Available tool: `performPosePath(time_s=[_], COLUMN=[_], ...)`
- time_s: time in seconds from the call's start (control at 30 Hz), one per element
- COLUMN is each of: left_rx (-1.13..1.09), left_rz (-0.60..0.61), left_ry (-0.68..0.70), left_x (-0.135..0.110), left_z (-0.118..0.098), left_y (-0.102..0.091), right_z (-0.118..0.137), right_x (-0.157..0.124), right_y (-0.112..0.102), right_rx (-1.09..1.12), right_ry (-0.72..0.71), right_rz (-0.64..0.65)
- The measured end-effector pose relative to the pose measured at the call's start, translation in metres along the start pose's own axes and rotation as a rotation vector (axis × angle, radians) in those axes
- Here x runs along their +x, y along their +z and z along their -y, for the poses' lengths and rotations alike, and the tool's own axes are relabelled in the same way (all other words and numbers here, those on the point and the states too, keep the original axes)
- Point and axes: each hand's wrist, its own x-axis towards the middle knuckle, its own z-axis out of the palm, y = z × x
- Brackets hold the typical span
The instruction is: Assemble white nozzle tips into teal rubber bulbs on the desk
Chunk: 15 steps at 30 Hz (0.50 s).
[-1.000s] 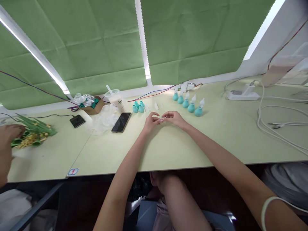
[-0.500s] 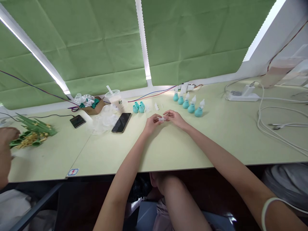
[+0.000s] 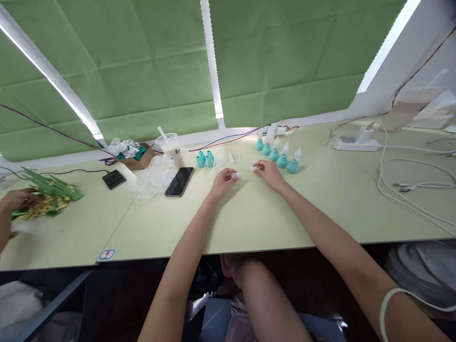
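My left hand (image 3: 223,181) pinches a small white plastic piece (image 3: 235,175) just above the table. A second small white piece (image 3: 254,168) is between the fingertips of my right hand (image 3: 270,173), a short way to the right; the two pieces are apart. Behind my right hand stands a row of teal bulbs with clear pointed tips (image 3: 283,160). Beyond my left hand is a cluster of teal bulbs without tips (image 3: 204,160). A small white nozzle-like piece (image 3: 231,158) lies beside them, among other tiny clear parts.
A black phone (image 3: 180,182), a crumpled clear bag (image 3: 153,178), a drink cup (image 3: 172,148) and a cardboard box (image 3: 139,160) are on the left. Another person's hand (image 3: 19,198) touches green artificial stems (image 3: 53,192). White cables (image 3: 386,185) and a power strip (image 3: 358,143) lie right.
My hands, together half a second ago, have moved apart, each with a white piece. My right hand has shifted right. The other person's hand is lower and farther onto the stems.
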Motion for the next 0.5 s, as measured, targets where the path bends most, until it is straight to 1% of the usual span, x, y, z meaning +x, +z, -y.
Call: performPosePath(time_s=[0.1,0.17,0.27,0.43,0.5], left_rx=[-0.081,-0.111,-0.128,-0.114,-0.087], left_rz=[0.011,-0.001,-0.001,0.000,-0.019], left_ry=[0.009,0.014,0.019,0.006,0.004], left_x=[0.001,0.000,0.000,-0.001,-0.001], left_z=[-0.002,-0.004,-0.005,-0.005,-0.006], left_y=[0.000,0.000,0.001,0.002,0.003], right_z=[0.017,0.026,0.032,0.028,0.027], right_x=[-0.002,-0.005,-0.009,-0.008,-0.008], right_y=[0.005,0.009,0.013,0.014,0.014], right_rx=[0.292,0.398,0.453,0.452,0.447], right_ry=[0.026,0.018,0.036,0.031,0.039], right_rz=[-0.008,0.012,0.019,0.020,0.034])
